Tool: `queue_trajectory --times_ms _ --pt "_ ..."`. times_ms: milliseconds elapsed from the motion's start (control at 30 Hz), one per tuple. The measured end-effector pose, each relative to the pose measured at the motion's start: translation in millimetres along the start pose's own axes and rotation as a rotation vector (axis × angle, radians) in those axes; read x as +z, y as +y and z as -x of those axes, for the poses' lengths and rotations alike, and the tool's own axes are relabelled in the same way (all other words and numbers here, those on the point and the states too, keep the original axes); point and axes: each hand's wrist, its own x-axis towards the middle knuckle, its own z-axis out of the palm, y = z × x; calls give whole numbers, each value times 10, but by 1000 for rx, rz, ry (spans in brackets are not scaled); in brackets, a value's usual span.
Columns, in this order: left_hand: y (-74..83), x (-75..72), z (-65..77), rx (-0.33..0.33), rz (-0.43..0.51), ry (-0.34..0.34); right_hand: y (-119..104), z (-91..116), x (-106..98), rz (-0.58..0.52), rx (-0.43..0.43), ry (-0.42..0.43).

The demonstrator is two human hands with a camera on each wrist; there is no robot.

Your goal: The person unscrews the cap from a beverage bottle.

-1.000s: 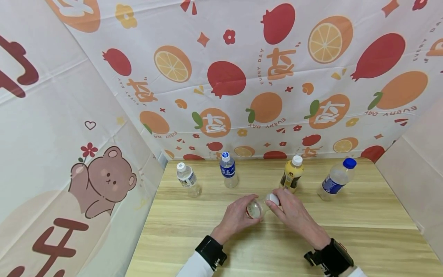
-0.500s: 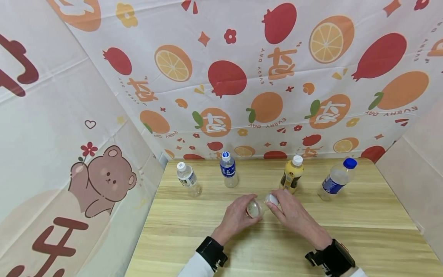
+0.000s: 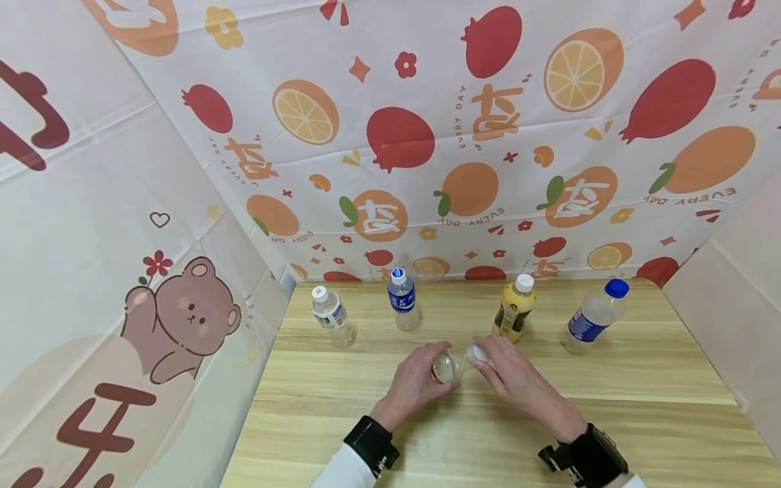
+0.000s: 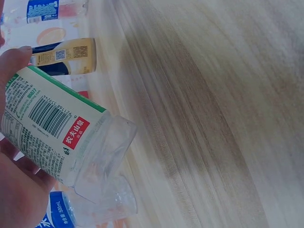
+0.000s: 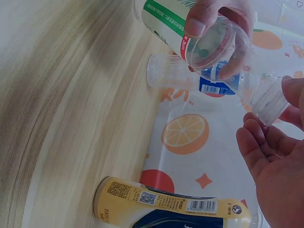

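Lower ctr of the head view: a person's two bare hands work at one bottle over a pale wood-grain table point(image 3: 317, 427). L hand point(image 3: 417, 381) is wrapped round a clear plastic bottle w/ a green-and-white label point(image 4: 57, 128). R hand point(image 3: 523, 381) pinches its round white plastic cap point(image 3: 478, 354). Hands are near each other, not touching; the bottle links them. It's tilted, neck toward R hand; can't tell if its base touches the table.

Change vs. a moment ago: cap and R hand's fingertips sit slightly further left in frame, bottle too; both grips kept. Prob. means the work at the cap is ongoing; tight or loose, can't tell.

Mid-frame, along the table's back, left to right, unmoved: clear bottle w/ white cap point(image 3: 333, 318); slim clear bottle w/ blue label point(image 3: 403, 302); yellow bottle w/ dark label & white cap point(image 3: 514, 308), just beyond R hand; clear bottle w/ blue label & blue cap point(image 3: 590, 320). Upper frame: white cloth w/ red & orange fruit print point(image 3: 342, 169).
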Motion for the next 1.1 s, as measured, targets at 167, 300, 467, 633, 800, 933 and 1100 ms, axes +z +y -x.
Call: queue_trajectory --times_ms 167,300,467,633,800,933,1100 --pt "-4 3 -9 -8 -2 -15 -1 10 -24 -40 -4 -15" --pt "-6 6 -8 -19 3 -26 -1 16 -36 -62 3 -31" --pt "-1 13 2 -30 -4 -29 5 25 -40 -74 18 -48" --pt "7 3 6 -15 -20 1 -16 62 -26 -56 107 -41" --pt "10 -2 -22 29 -93 37 -73 39 0 39 242 16" --pt "11 -15 -47 67 -162 64 -116 -35 16 117 324 66" --pt "13 -40 -67 73 -181 61 -131 -85 14 137 358 100"
